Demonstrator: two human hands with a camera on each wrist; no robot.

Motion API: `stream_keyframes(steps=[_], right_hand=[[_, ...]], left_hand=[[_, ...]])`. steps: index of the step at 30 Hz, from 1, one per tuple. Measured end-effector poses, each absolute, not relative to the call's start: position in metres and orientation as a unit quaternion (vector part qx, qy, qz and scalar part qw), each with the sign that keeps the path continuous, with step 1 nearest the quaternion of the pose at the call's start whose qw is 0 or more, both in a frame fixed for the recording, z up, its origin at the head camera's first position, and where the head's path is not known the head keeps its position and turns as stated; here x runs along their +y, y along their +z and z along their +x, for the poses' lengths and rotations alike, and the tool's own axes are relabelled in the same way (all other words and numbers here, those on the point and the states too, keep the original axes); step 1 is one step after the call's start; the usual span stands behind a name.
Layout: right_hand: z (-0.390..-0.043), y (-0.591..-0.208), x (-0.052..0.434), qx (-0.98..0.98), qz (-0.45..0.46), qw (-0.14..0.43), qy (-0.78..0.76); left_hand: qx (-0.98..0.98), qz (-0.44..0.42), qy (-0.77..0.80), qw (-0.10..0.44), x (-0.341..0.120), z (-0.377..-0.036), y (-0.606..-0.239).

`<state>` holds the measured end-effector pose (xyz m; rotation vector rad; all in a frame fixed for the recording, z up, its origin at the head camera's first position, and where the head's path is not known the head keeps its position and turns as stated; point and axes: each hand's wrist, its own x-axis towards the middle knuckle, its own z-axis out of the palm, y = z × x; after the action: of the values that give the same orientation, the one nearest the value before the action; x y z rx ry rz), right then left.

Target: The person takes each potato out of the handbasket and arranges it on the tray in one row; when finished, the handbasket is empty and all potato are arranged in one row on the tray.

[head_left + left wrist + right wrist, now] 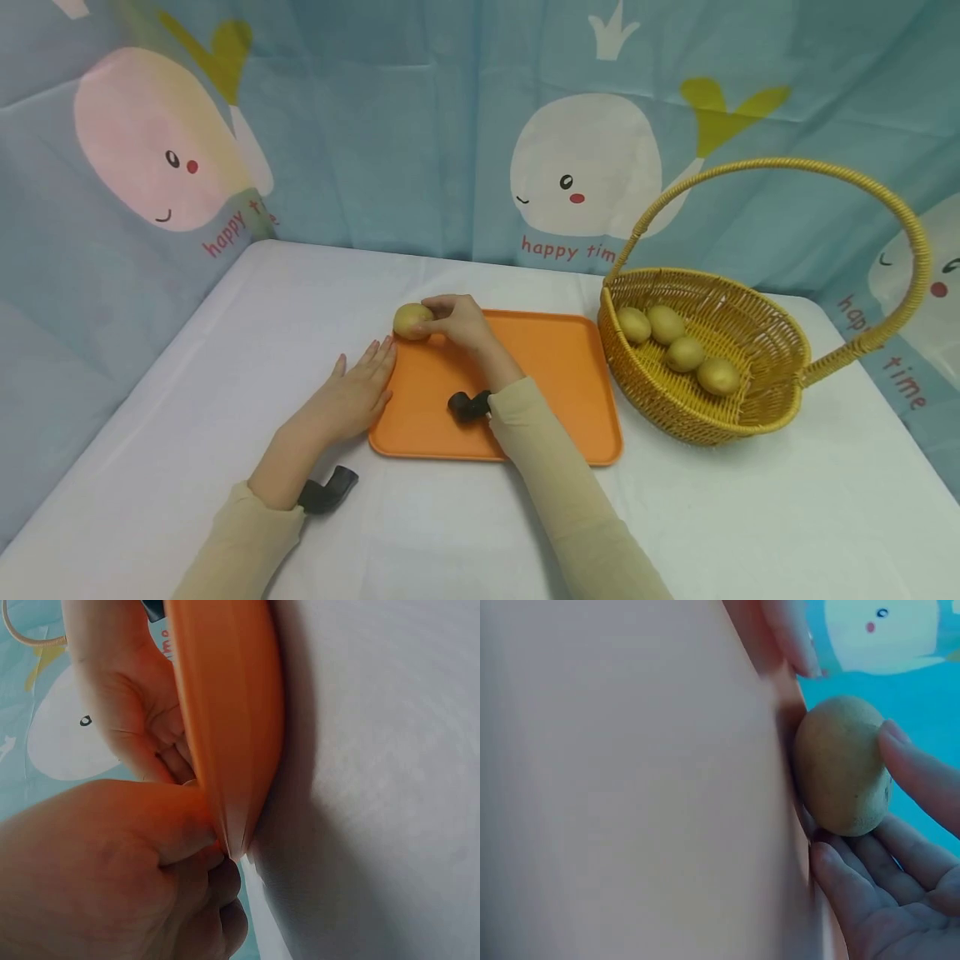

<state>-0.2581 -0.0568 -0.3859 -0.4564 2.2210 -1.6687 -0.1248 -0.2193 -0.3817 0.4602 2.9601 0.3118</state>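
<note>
White cloth covers the table [225, 350], and on it the left hand [352, 396] lies flat with straight fingers, its fingertips touching the left rim of the flat orange plastic tray [555, 392]. The left wrist view shows that rim edge-on, with the fingers [112, 847] pressed against it; the close blur there makes it hard to tell how the fingers lie. At the tray's far left corner sits a small, oval, yellow-brown potato [412, 321] with a smooth, matt skin and a few faint specks. The right hand [457, 321] holds it from the right, fingertips curled round it; the right wrist view shows the fingers [915, 769] cupping its far side, while most of that picture is filled by a blurred orange surface. A black wrist mount [468, 405] shows at the right sleeve. Right of the tray, just beside it, stands a round woven yellow wicker basket [765, 333] with a tall arched handle; four similar potatoes [678, 348] lie inside in a row. The basket's near wall hides their lower parts.
</note>
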Motion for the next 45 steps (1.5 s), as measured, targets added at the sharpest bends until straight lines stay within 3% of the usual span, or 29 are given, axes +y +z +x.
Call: stream_keyframes(steps=[18, 45], right_hand=[[-0.255, -0.391, -0.029, 0.734, -0.115, 0.154, -0.651], [-0.202, -0.323, 0.083, 0.699, -0.174, 0.074, -0.690]], left_hand=[[0.976, 0.166, 0.124, 0.063, -0.214, -0.126, -0.387], [0.976, 0.157, 0.141, 0.051, -0.224, -0.122, -0.388]])
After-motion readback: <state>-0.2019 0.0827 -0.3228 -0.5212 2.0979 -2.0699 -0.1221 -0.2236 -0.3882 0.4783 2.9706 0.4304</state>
